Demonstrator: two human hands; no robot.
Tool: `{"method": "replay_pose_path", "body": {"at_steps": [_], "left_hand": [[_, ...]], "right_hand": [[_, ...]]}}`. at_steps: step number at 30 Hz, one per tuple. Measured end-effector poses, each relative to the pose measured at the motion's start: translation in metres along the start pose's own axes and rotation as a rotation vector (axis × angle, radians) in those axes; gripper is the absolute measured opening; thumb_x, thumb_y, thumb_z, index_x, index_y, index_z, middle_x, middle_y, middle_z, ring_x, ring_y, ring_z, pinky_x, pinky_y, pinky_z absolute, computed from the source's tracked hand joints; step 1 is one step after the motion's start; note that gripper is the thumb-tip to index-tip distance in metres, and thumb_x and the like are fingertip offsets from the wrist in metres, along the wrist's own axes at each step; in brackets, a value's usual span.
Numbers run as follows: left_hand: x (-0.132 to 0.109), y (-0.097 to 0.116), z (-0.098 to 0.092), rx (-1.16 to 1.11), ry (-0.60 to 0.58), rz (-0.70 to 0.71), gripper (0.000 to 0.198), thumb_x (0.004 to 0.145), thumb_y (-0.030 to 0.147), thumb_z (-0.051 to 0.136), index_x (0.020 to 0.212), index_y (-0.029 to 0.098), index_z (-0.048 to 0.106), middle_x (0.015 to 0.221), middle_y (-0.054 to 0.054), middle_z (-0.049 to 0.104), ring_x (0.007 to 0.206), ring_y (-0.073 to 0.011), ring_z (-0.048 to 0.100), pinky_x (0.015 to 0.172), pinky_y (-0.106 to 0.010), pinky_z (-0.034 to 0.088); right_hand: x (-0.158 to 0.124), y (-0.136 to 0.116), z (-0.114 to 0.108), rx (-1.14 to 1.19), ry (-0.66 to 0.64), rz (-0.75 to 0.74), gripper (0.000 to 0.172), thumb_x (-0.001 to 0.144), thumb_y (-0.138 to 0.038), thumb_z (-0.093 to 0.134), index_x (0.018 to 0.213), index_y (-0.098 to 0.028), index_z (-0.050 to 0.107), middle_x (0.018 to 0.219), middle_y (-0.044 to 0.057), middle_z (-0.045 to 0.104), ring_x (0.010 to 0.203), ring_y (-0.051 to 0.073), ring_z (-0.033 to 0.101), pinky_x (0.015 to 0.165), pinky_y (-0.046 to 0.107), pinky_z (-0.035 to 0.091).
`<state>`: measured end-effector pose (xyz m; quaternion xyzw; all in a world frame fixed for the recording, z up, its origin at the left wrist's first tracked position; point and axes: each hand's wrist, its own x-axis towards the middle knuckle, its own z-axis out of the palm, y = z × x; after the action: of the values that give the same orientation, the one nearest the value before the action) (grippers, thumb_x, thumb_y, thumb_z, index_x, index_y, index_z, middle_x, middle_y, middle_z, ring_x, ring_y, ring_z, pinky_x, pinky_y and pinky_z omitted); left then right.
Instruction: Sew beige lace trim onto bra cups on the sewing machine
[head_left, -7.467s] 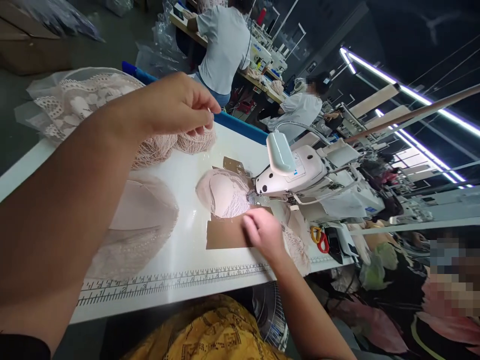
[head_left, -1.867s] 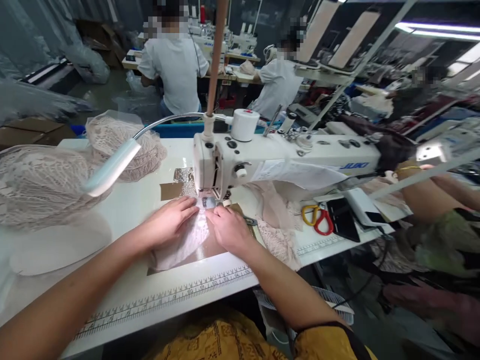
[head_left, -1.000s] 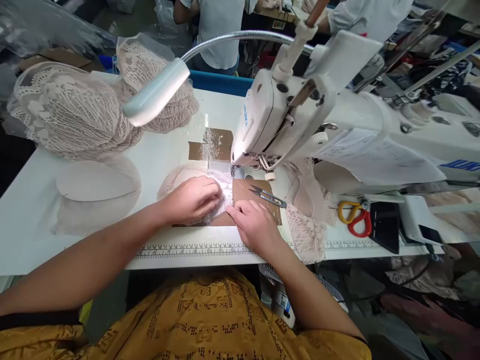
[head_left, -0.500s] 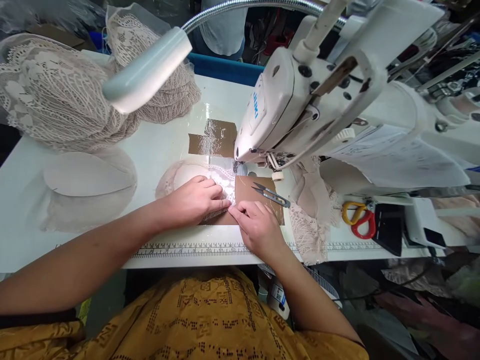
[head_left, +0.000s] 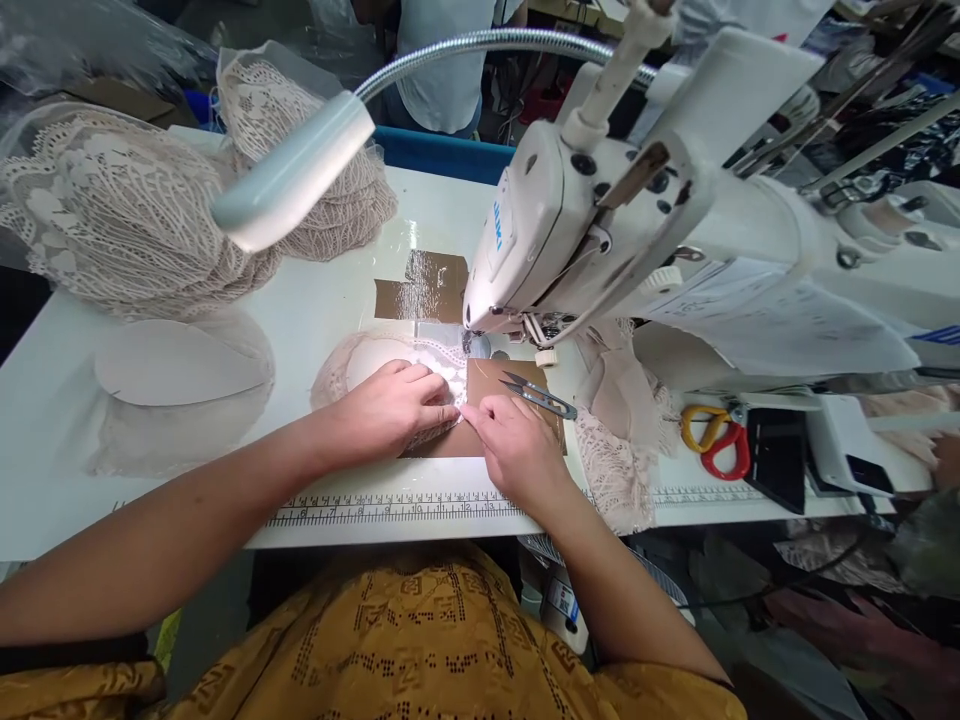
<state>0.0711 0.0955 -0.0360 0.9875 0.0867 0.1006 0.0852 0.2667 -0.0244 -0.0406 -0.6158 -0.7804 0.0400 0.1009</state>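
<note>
A pale lace cup piece (head_left: 341, 370) lies under the sewing machine's needle area (head_left: 472, 342), its white lace lit by the lamp. My left hand (head_left: 397, 402) rests on the lace with curled fingers, its thumb toward the right edge. There my right hand (head_left: 517, 450) pinches the lace edge between thumb and forefinger, the two hands almost touching. Under my right hand is a brown board (head_left: 484, 375). Grey thread snips (head_left: 541, 396) lie on that board, just beyond my right knuckles. The exact grip of my left fingers is partly hidden.
The white sewing machine (head_left: 540, 230) stands beyond my hands, a lamp head (head_left: 292, 170) at left. Lace stacks (head_left: 135, 210) and a cup piece (head_left: 180, 365) lie left. Lace pieces (head_left: 615, 440), scissors (head_left: 724, 440) and a phone (head_left: 776, 455) lie right. A ruler strip (head_left: 405, 508) edges the table.
The view has shifted slightly, so the machine appears lower and farther left. Both hands stay at the lace edge; my right forefinger looks a little straighter.
</note>
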Motion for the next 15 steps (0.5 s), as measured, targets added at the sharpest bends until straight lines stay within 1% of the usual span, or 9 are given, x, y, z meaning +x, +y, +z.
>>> {"method": "replay_pose_path", "body": {"at_steps": [3,5,8,11,15], "left_hand": [[0.005,-0.002,-0.003,-0.017,0.027,-0.043,0.035,0.097,0.023,0.041,0.125,0.017,0.061,0.126,-0.014,0.059,0.100,-0.0253,0.055,0.083,-0.038,0.046],[0.010,-0.005,-0.003,0.015,0.030,-0.074,0.037,0.096,0.018,0.039,0.127,0.012,0.059,0.134,-0.016,0.055,0.103,-0.0260,0.055,0.084,-0.039,0.048],[0.014,-0.010,0.000,0.087,-0.018,-0.065,0.038,0.096,0.014,0.036,0.126,0.009,0.059,0.134,-0.015,0.057,0.100,-0.0251,0.056,0.085,-0.039,0.048],[0.015,-0.013,0.003,0.151,-0.070,-0.049,0.039,0.096,0.013,0.036,0.128,0.009,0.058,0.137,-0.013,0.056,0.099,-0.0243,0.055,0.087,-0.039,0.047],[0.014,-0.014,0.004,0.204,-0.092,-0.036,0.041,0.095,0.012,0.037,0.132,0.010,0.055,0.141,-0.011,0.053,0.102,-0.0249,0.054,0.087,-0.039,0.045]], "right_hand": [[0.002,-0.002,0.000,-0.048,-0.018,0.003,0.035,0.087,-0.006,0.043,0.111,-0.018,0.066,0.093,0.008,0.062,0.081,0.021,0.048,0.071,0.032,0.036],[0.002,-0.003,0.000,-0.065,-0.007,0.004,0.036,0.086,-0.005,0.044,0.112,-0.018,0.066,0.093,0.007,0.062,0.081,0.021,0.047,0.071,0.032,0.035],[0.000,-0.004,0.001,-0.074,0.020,0.014,0.037,0.085,-0.003,0.044,0.110,-0.018,0.066,0.092,0.007,0.062,0.081,0.020,0.046,0.071,0.031,0.034],[-0.001,-0.004,0.003,-0.079,0.049,0.013,0.034,0.087,-0.004,0.043,0.107,-0.018,0.066,0.090,0.006,0.061,0.080,0.019,0.045,0.071,0.030,0.033],[-0.001,-0.004,0.003,-0.088,0.049,0.020,0.033,0.084,-0.003,0.046,0.104,-0.018,0.067,0.088,0.005,0.060,0.078,0.019,0.044,0.069,0.031,0.031]]}}
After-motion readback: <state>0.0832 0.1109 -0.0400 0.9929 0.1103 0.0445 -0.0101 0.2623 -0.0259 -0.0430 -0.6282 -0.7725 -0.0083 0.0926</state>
